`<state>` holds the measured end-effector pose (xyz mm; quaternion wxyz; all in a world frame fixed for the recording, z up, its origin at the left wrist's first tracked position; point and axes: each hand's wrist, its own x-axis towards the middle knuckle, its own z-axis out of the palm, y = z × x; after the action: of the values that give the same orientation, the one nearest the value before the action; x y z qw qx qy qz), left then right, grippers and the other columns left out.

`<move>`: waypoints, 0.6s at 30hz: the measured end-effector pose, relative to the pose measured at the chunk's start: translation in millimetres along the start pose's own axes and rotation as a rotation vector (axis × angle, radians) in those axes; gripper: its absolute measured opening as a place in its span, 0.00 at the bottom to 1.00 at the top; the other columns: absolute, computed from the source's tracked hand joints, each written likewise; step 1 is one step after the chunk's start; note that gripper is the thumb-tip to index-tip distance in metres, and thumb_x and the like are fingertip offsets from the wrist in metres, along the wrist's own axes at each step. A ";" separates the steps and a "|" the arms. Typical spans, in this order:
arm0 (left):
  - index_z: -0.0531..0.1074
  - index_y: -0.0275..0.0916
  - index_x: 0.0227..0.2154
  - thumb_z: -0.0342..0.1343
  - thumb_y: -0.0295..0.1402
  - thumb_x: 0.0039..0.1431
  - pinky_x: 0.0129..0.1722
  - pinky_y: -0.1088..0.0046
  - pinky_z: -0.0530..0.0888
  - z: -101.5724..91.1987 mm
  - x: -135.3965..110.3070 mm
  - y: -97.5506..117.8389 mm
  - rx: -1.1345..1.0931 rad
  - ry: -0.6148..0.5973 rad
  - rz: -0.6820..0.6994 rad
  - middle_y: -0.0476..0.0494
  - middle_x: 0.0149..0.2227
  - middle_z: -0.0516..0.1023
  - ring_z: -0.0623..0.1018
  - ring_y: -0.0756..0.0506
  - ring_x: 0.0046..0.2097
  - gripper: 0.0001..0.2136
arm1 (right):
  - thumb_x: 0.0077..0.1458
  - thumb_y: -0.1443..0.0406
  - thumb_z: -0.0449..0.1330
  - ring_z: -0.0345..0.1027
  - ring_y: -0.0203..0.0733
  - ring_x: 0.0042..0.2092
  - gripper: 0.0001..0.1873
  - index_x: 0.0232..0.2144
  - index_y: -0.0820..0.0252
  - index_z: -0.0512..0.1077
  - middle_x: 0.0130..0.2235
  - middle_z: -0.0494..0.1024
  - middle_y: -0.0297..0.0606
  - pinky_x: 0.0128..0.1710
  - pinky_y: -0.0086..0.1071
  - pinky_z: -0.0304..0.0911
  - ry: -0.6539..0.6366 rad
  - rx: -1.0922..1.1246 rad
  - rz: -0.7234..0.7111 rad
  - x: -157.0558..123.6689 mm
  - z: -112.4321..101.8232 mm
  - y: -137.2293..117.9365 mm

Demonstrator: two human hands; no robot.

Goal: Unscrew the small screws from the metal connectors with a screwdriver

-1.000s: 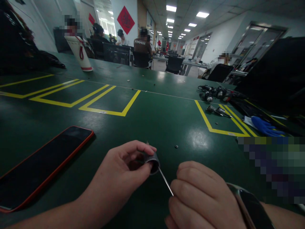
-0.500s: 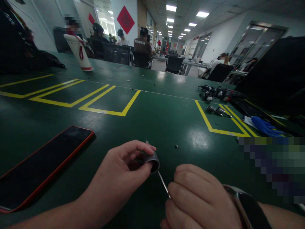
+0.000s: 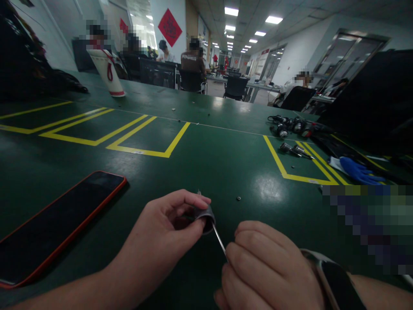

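Note:
My left hand [image 3: 164, 228] pinches a small dark metal cylinder [image 3: 205, 218] between thumb and fingers, just above the green table [image 3: 209, 159]. Its open end faces right. My right hand [image 3: 267, 267] is closed round a thin metal rod [image 3: 219, 241], whose tip enters the cylinder's open end. A dark watch [image 3: 338, 284] sits on my right wrist. A tiny ring-shaped part [image 3: 239, 198] lies on the table just beyond the hands.
A phone in a red case [image 3: 54, 224] lies at the left. Yellow tape lines [image 3: 145, 142] mark boxes on the table. Dark metal parts [image 3: 290, 129] and a blue glove [image 3: 358, 170] lie at the right. A paper cup [image 3: 108, 71] stands far left. People sit at desks behind.
My right hand has slid left toward the cylinder, so less of the rod shows between the hands. My left hand has hardly moved.

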<state>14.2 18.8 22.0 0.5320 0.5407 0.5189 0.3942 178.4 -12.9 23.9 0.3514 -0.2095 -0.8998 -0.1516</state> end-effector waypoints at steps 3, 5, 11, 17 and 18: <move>0.74 0.39 0.24 0.60 0.26 0.42 0.39 0.76 0.75 0.3 -0.8 -0.4 -0.008 0.006 0.002 0.48 0.35 0.80 0.78 0.47 0.41 0.04 | 0.57 0.69 0.54 0.60 0.36 0.21 0.17 0.17 0.60 0.70 0.17 0.72 0.33 0.25 0.33 0.63 0.019 0.009 0.010 0.8 1.2 0.3; 0.74 0.39 0.24 0.60 0.26 0.42 0.38 0.77 0.75 0.4 -1.4 -0.3 -0.016 0.005 0.001 0.48 0.35 0.80 0.79 0.47 0.41 0.04 | 0.57 0.69 0.54 0.60 0.35 0.21 0.17 0.17 0.60 0.70 0.18 0.72 0.34 0.25 0.33 0.64 0.022 0.011 0.016 0.6 1.7 0.3; 0.74 0.39 0.23 0.59 0.26 0.42 0.40 0.76 0.75 -0.8 -0.5 1.3 -0.018 -0.009 0.007 0.48 0.35 0.80 0.78 0.46 0.42 0.03 | 0.59 0.68 0.51 0.62 0.36 0.23 0.17 0.20 0.60 0.70 0.20 0.74 0.35 0.26 0.34 0.64 -0.037 -0.003 0.051 -4.9 -0.9 -4.5; 0.73 0.39 0.23 0.59 0.27 0.43 0.40 0.75 0.74 -1.8 0.2 0.0 0.002 -0.015 0.020 0.47 0.35 0.81 0.78 0.46 0.42 0.02 | 0.58 0.69 0.52 0.61 0.35 0.22 0.17 0.19 0.60 0.70 0.19 0.73 0.35 0.26 0.33 0.64 -0.017 0.007 0.042 -2.7 -1.1 -3.6; 0.73 0.39 0.23 0.59 0.27 0.43 0.40 0.75 0.74 -1.8 0.0 -0.3 0.003 -0.017 0.022 0.47 0.35 0.80 0.78 0.46 0.42 0.02 | 0.58 0.70 0.52 0.61 0.35 0.22 0.17 0.18 0.60 0.70 0.19 0.73 0.35 0.26 0.33 0.64 -0.006 0.003 0.045 -2.1 -0.6 -3.4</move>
<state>12.4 19.1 21.9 0.5313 0.5506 0.5089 0.3945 178.5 -16.7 22.4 0.3522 -0.2295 -0.8962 -0.1418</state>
